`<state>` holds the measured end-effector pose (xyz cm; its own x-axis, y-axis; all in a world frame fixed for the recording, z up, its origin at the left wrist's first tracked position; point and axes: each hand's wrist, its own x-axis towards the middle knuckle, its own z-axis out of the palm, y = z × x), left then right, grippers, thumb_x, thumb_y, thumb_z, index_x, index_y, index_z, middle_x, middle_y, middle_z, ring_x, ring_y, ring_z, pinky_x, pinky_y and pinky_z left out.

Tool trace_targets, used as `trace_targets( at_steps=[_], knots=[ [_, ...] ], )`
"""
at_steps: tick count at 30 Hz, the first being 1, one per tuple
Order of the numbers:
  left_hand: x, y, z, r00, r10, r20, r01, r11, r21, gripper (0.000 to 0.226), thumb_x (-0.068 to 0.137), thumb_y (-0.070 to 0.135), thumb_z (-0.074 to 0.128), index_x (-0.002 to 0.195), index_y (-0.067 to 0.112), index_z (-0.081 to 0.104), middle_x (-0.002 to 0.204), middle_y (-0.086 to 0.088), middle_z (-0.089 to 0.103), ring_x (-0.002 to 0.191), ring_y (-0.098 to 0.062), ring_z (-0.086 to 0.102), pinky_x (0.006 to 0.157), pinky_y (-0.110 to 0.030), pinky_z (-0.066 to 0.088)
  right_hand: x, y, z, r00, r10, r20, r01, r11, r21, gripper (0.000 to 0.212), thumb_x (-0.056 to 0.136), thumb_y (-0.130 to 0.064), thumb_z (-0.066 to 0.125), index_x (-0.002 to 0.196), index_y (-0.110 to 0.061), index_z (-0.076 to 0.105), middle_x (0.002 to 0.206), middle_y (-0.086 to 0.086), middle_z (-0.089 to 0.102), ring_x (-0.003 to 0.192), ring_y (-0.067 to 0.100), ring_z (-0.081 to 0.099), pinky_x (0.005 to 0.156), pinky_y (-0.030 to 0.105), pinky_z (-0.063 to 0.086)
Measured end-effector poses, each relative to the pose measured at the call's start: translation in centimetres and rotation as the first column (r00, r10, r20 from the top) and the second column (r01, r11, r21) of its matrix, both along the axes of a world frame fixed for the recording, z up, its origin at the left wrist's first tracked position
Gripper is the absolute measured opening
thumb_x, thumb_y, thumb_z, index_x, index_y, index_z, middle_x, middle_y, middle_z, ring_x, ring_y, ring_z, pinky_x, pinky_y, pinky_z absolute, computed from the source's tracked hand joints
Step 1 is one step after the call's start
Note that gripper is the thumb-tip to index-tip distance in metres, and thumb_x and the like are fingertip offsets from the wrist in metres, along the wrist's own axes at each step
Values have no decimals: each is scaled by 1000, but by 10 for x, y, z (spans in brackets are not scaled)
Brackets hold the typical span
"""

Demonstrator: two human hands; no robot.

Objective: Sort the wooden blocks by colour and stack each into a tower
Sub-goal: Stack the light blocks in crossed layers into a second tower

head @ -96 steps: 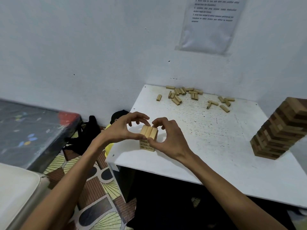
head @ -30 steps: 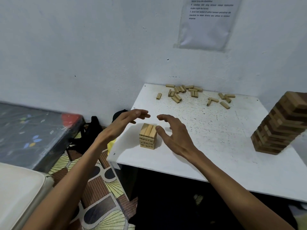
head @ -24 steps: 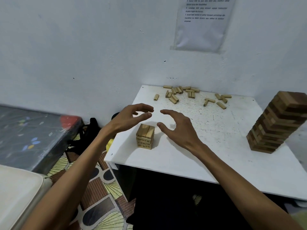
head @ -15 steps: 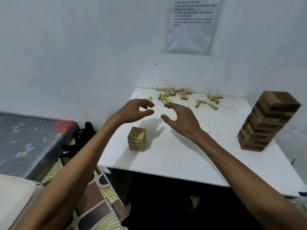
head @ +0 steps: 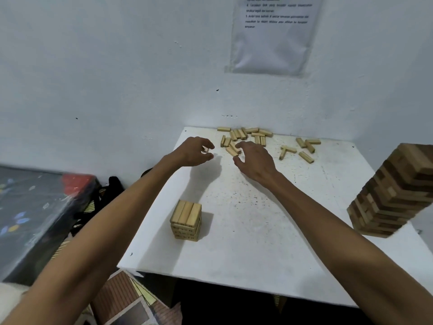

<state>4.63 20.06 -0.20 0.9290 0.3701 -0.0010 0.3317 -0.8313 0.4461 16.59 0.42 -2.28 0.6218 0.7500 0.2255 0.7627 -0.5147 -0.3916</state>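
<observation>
1. Pale wood marks where the work stands. A short tower of pale wooden blocks [head: 186, 220] sits on the white desk [head: 257, 242], well back from both hands on the person's side and just beside the left forearm. Its top layer is three blocks laid side by side.
2. A second ago both hands hovered close on either side of that tower. They have now left it and reached to the far side of the desk, and the tower stands square with nothing touching it.
3. The left hand [head: 194, 152] has its fingers curled, with thumb and forefinger close together. A sliver of something pale shows between them, but I cannot tell whether it grips a block or only covers one.
4. The right hand [head: 256, 161] is half spread. Its thumb and forefinger stand apart on either side of the near end of one block, and no grip has closed yet.
5. The scatter of loose pale wooden blocks [head: 244, 137] lies just beyond and between the fingertips, with a few more blocks further out past the right hand.
6. The layer just squared looks finished, and the step now is probably fetching blocks for the next one. Many pale blocks are still loose, so the pale tower is likely at an early stage.
7. A tall tower of mixed dark and light wooden blocks [head: 393, 195] stands well off to the right of the right hand.
</observation>
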Motion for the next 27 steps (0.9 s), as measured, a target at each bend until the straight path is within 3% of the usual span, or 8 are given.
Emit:
trace_targets(
  at_steps=[4, 9, 12, 15, 21, 27],
  knots=[
    [24, 18, -20, 997, 72, -2, -71, 991, 113, 33, 98, 29, 64, 126, 13, 69, 130, -9, 67, 124, -31, 60, 100, -42, 50, 17, 28, -16, 997, -77, 13, 77, 996, -48, 44, 99, -37, 62, 138, -16, 57, 134, 9, 60, 124, 32, 52, 84, 40, 47],
    [45, 30, -39, 979, 191, 70, -201, 958, 203, 30, 99, 36, 63, 120, 18, 76, 124, -12, 66, 118, -34, 60, 90, -43, 53, 28, 49, -35, 984, -175, 25, 176, 981, -78, 46, 99, -42, 62, 138, -18, 54, 127, 13, 60, 121, 35, 50, 84, 40, 44],
    [46, 34, -51, 956, 250, 150, -274, 947, 169, 24, 98, 37, 63, 106, 22, 80, 106, -9, 72, 104, -32, 65, 80, -37, 48, 27, 51, -42, 977, -208, 46, 209, 978, -22, 33, 101, -33, 60, 129, -16, 59, 114, 12, 65, 113, 34, 54, 75, 37, 41],
    [42, 34, -55, 936, 299, 188, -326, 936, 136, 20, 99, 32, 62, 105, 24, 80, 103, 0, 76, 102, -26, 66, 89, -39, 45, 23, 51, -47, 969, -235, 80, 233, 972, 39, 20, 101, -21, 61, 119, -13, 64, 103, 12, 69, 102, 32, 57, 68, 35, 40],
    [25, 25, -48, 909, 331, 254, -347, 938, 20, 15, 94, 34, 72, 98, 23, 82, 96, 3, 79, 94, -20, 70, 87, -42, 55, 19, 37, -44, 980, -196, 20, 188, 961, 205, 17, 97, -15, 66, 113, -13, 70, 100, 9, 72, 96, 30, 62, 72, 39, 51],
    [1, -5, -12, 903, 277, 328, -288, 957, -14, 14, 88, 24, 73, 99, 26, 82, 95, 9, 79, 91, -15, 67, 90, -41, 52, 7, 1, -25, 981, -189, 37, 168, 933, 318, 17, 96, -18, 70, 113, -16, 72, 102, 3, 72, 98, 24, 63, 69, 30, 42]
  ],
)
